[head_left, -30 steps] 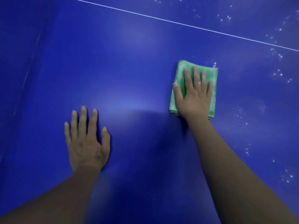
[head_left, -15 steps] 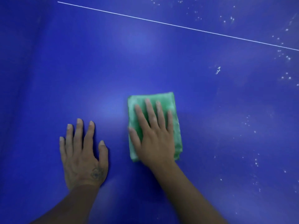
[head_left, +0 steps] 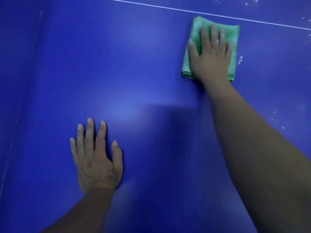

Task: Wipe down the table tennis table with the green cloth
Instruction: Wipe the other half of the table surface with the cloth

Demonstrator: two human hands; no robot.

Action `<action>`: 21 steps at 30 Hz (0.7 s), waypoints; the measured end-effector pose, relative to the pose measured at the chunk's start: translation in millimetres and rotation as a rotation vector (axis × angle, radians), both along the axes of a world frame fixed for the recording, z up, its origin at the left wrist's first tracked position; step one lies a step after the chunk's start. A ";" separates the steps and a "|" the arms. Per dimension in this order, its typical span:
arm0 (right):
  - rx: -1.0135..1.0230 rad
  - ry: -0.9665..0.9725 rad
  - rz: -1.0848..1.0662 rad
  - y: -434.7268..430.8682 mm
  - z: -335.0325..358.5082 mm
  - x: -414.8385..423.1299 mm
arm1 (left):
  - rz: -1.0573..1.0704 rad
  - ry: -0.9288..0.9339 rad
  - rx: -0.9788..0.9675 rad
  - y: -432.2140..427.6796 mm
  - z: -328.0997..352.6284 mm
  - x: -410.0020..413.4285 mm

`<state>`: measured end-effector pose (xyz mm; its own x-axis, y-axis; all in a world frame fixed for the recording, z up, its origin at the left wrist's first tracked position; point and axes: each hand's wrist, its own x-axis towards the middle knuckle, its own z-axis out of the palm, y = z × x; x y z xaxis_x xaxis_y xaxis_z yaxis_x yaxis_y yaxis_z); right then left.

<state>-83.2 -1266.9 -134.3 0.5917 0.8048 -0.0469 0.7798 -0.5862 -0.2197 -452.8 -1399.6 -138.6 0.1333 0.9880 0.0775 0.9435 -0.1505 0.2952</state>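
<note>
Half a second ago the green cloth [head_left: 231, 33] lay near, close beside the left hand [head_left: 96, 159]. Now it sits far and to the right on the table [head_left: 134, 64], its far edge just short of the white line [head_left: 168, 8]. The right hand [head_left: 211, 56] has pushed it there and lies flat on top, fingers [head_left: 215, 35] straight and slightly spread, pressing it down rather than gripping it. The left hand has barely shifted: palm down on the bare blue surface, fingers [head_left: 90, 132] straight and close together, thumb set apart, seemingly a brace.

Judging by this, the wiping is in full swing. The middle reads clean, while white specks [head_left: 239, 60] just right of the cloth, with more scattered farther right, suggest that side is not yet done.

The right hand and the cloth are smeared by motion, so the fingertips are soft. The palm covers much of the cloth, though its near edge shows folded layers. Whether the specks are drops or dust cannot be told. No table edge is in view. Faint pale streaks run down the darker left strip. A shadow [head_left: 168, 132] dims the centre.
</note>
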 end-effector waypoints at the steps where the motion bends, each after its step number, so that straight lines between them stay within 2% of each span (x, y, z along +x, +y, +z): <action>1: -0.003 -0.015 -0.014 -4.9 0.8 -17.7 | -0.002 0.007 -0.001 0.0 0.2 0.2; 5: -0.024 -0.077 0.113 -61.4 2.3 -114.5 | -0.012 -0.011 0.026 -0.4 -2.4 -0.7; 8: 0.081 0.000 0.286 -135.5 -2.6 -184.3 | -0.004 -0.024 0.052 -0.3 -4.2 -1.5; 11: 0.100 0.058 0.422 -216.2 -4.3 -222.0 | -0.005 -0.020 0.055 -0.1 -6.2 -2.6; 13: 0.096 0.059 0.459 -251.3 -3.6 -215.1 | -0.004 -0.022 0.055 -0.5 -7.9 -3.8; 16: 0.102 0.028 0.450 -257.8 -2.4 -167.0 | -0.008 -0.020 0.058 -3.1 -8.6 -5.7; 21: 0.024 -0.026 0.158 -184.0 2.6 -57.5 | -0.020 0.001 0.075 -5.0 -5.4 -6.7</action>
<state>-140.6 -1450.8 -131.7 0.4584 0.8887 -0.0129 0.8676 -0.4506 -0.2102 -459.5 -1404.7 -143.9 0.1531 0.9766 0.1509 0.9404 -0.1909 0.2814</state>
